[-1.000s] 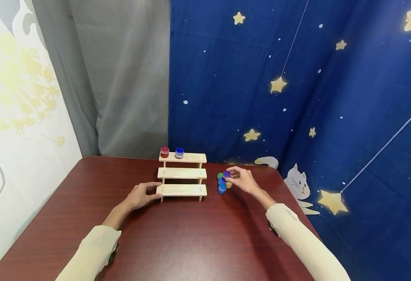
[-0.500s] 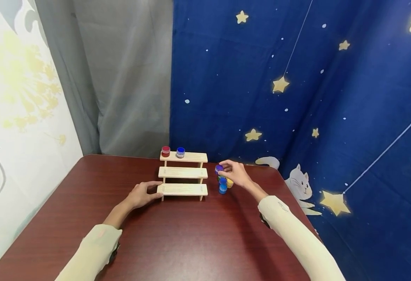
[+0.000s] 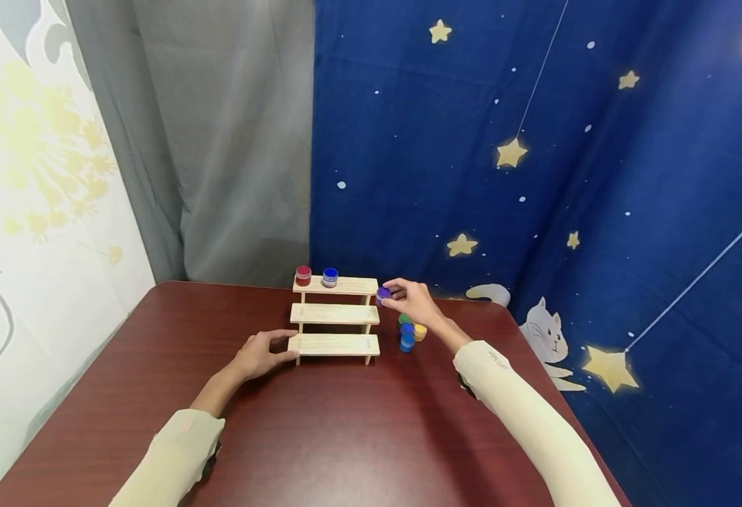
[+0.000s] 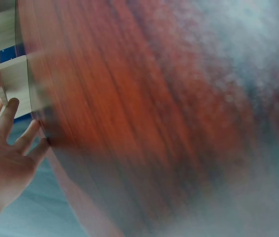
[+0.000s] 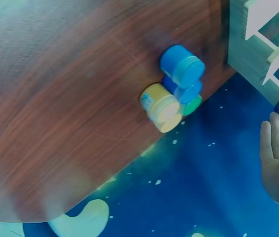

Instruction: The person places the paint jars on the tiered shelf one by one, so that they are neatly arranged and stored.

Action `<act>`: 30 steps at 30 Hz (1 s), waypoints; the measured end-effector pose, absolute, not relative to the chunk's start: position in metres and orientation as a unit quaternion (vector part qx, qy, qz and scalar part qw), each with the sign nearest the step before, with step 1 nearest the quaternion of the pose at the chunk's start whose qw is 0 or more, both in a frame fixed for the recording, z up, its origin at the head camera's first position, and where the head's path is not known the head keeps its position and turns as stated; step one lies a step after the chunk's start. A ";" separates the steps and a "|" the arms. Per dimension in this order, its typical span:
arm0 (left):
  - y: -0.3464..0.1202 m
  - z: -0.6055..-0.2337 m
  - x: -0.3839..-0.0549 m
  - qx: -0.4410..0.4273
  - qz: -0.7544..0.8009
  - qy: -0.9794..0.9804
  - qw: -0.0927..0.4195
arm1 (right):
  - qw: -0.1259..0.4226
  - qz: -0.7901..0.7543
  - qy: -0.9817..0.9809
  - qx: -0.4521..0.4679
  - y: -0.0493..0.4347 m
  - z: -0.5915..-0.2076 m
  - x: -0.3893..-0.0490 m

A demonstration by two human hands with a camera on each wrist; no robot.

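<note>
A three-tier wooden display stand (image 3: pixel 334 344) stands on the table. My left hand (image 3: pixel 258 355) grips the left end of its lowest tier; in the left wrist view the thumb and fingers sit about the board's end. My right hand (image 3: pixel 414 301) pinches a small purple-lidded paint jar (image 3: pixel 383 296) in the air, just right of the stand's top tier. On that top tier sit a red paint jar (image 3: pixel 303 276) at the left end and a dark blue paint jar (image 3: pixel 329 277) beside it.
Right of the stand cluster a light blue jar (image 3: pixel 407 343), a darker blue jar (image 5: pixel 189 93), a yellow jar (image 5: pixel 160 106) and a green jar (image 5: pixel 192 105), partly hidden. A starry blue curtain (image 3: pixel 409 176) hangs behind the table (image 3: pixel 346 422).
My right hand has carried the purple-lidded jar left from above the jar cluster towards the top tier. The left hand has kept its grip on the stand.
</note>
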State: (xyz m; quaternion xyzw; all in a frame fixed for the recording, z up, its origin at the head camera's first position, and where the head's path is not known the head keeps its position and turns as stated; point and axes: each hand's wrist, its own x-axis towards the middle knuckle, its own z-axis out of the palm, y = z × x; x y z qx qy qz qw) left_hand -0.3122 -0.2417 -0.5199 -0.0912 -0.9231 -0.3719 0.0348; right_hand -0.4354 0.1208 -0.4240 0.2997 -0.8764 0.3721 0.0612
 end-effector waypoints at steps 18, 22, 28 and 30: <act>-0.241 -0.522 -0.310 -0.079 -0.382 -0.920 0.037 | 0.071 0.364 -0.878 0.304 0.090 -0.408 -0.448; -0.241 -0.522 -0.310 -0.081 -0.380 -0.920 0.039 | 0.065 0.369 -0.881 0.288 0.083 -0.410 -0.450; -0.241 -0.521 -0.309 -0.072 -0.379 -0.922 0.037 | 0.054 0.373 -0.884 0.278 0.073 -0.416 -0.453; -0.241 -0.521 -0.309 -0.071 -0.380 -0.922 0.037 | 0.055 0.377 -0.882 0.279 0.070 -0.418 -0.454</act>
